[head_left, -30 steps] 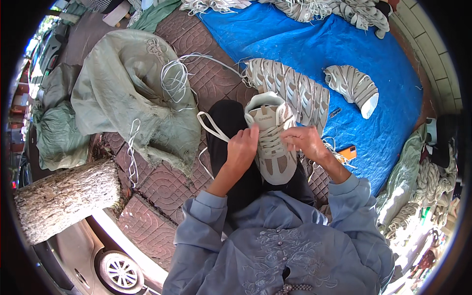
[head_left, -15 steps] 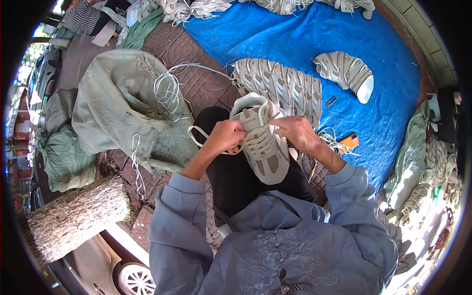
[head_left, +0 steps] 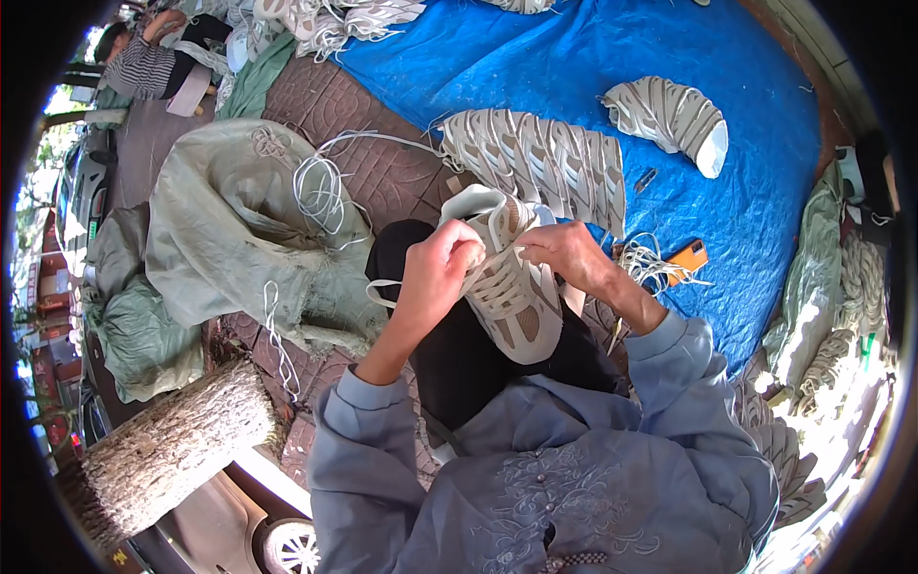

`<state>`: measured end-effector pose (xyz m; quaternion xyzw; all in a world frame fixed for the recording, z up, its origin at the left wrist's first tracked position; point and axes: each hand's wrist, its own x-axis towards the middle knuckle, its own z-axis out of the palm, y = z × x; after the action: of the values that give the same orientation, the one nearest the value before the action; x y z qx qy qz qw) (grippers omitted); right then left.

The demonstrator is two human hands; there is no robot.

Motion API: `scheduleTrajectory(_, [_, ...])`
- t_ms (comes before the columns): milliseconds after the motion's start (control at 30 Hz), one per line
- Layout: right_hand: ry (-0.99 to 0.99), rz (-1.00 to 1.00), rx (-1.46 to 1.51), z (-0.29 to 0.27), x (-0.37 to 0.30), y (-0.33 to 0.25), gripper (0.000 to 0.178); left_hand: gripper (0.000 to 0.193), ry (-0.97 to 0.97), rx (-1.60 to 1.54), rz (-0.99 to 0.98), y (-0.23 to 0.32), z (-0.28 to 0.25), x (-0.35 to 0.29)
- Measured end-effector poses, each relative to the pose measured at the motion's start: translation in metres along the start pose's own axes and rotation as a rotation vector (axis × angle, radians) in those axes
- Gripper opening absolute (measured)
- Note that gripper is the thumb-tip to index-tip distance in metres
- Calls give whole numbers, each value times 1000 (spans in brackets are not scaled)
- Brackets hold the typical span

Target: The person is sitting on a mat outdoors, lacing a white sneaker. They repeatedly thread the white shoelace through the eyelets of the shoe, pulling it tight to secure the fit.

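Observation:
A beige and white sneaker upper point(head_left: 524, 327) rests across my dark-clad knees, toe toward me, with a pale shoelace crossing its front in several rows. My left hand point(head_left: 442, 273) is closed in a pinch on the shoelace point(head_left: 495, 258) just left of the tongue. From that hand a loop of lace sticks out to the left. On the other side, my right hand point(head_left: 572, 256) pinches the lace near the upper eyelets, thumb and forefinger together. Between the two hands the lace runs across the tongue, which they partly cover.
Beyond my knees a row of nested sneaker uppers point(head_left: 535, 163) lies partly on a blue tarp point(head_left: 746, 253). A smaller stack point(head_left: 669, 120), an orange phone point(head_left: 687, 260) and loose laces point(head_left: 643, 260) lie rightward. At left are a sack point(head_left: 215, 230) and a tree trunk point(head_left: 177, 435); a person point(head_left: 143, 72) sits far left.
My left hand has risen and turned more upright, still pinching the lace. The lace loop at its left has become smaller. My right hand stays close to the eyelets; the whole view has shifted slightly.

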<state>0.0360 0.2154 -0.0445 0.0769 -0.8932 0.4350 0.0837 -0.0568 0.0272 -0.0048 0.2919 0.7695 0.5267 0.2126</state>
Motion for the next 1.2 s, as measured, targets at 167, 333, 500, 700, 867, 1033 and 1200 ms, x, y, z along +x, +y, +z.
scheduleTrajectory(167, [-154, -58, -329, 8, 15, 10, 12, 14, -15, 624, -60, -5, 20, 16])
scheduleTrajectory(333, [-331, 36, -560, 14, 28, 8, 11, 16, -33, 469, -148, -16, 28, 22])
scheduleTrajectory(500, [-286, 51, -590, 16, 32, -3, 12, 16, -32, 408, -119, -16, 31, 19])
scheduleTrajectory(700, [-169, 81, -606, 22, 24, -15, 10, 13, 32, 425, -143, -13, 40, 11])
scheduleTrajectory(867, [-439, 418, -20, 12, 37, 9, 18, 11, 17, 362, -74, -17, 38, 7])
scheduleTrajectory(1033, [-265, 280, -384, 25, 29, 6, 21, 11, 95, 311, 13, -18, 46, 1])
scheduleTrajectory(1200, [-256, 367, -6, 13, 17, 8, 17, 12, 42, 358, 7, -19, 39, 1])
